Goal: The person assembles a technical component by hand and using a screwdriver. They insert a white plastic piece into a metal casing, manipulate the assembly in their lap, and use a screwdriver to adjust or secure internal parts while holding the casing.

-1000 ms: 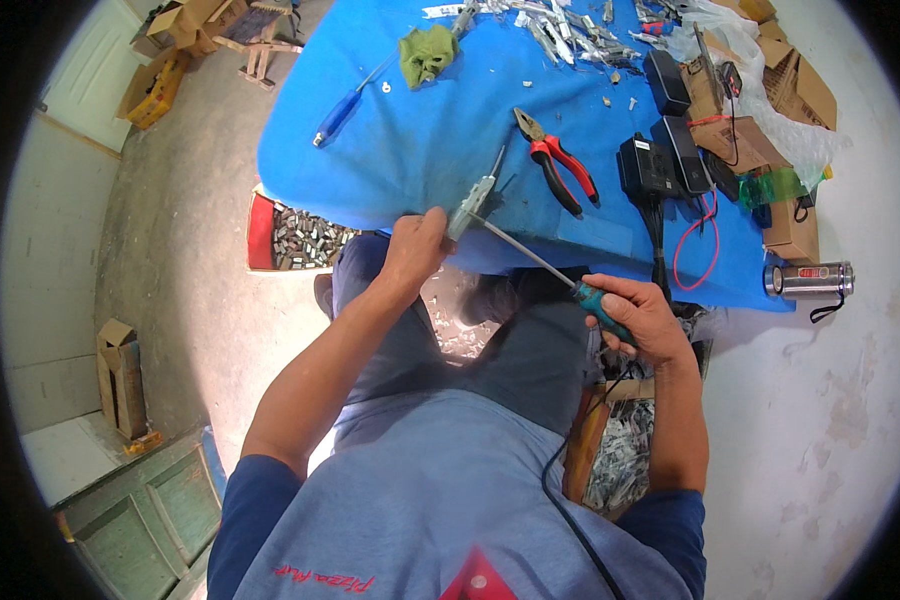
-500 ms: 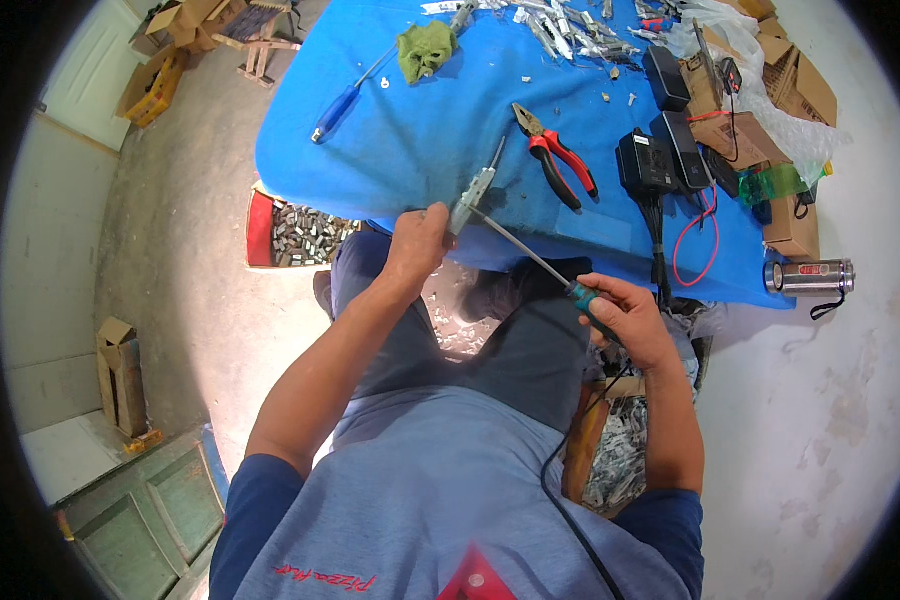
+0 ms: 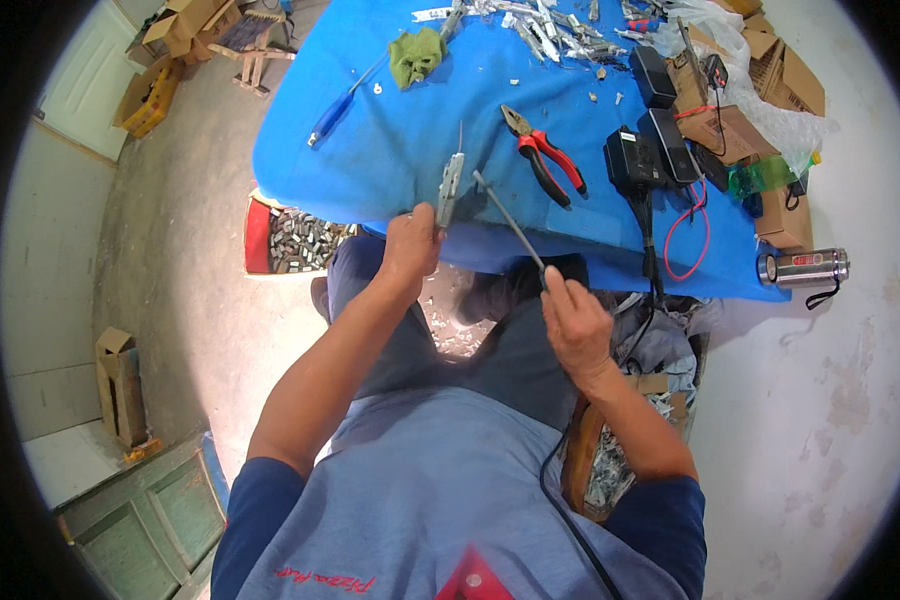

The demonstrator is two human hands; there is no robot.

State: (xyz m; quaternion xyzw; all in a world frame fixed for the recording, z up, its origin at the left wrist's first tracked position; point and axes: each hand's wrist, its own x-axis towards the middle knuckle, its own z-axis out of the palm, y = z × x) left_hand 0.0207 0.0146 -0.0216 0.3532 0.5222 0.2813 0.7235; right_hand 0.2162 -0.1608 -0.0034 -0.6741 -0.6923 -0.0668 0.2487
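Note:
My left hand (image 3: 410,243) is closed round the lower end of a narrow grey-white metal part (image 3: 450,185). It stands nearly upright over the table's near edge, and a thin rod sticks out of its top. My right hand (image 3: 577,322) grips a screwdriver (image 3: 513,225), back of the hand up, so the handle is mostly hidden. The screwdriver's tip is just right of the metal part, apart from it. Pliers (image 3: 532,140) with red and black handles lie beyond on the blue-covered table (image 3: 370,165). Farther left rest a blue-handled screwdriver (image 3: 332,118) and a green cloth (image 3: 417,58).
Metal pieces (image 3: 545,30) are heaped at the far side. Black power adapters (image 3: 638,160) with cables, cardboard and plastic wrap crowd the right, with a steel flask (image 3: 808,267) at the corner. A red-sided box (image 3: 258,235) of small metal pieces stands below the left edge.
The screwdriver's tip has come away from the metal part. My right hand has turned palm down and shifted left. My left hand has brought the part more upright.

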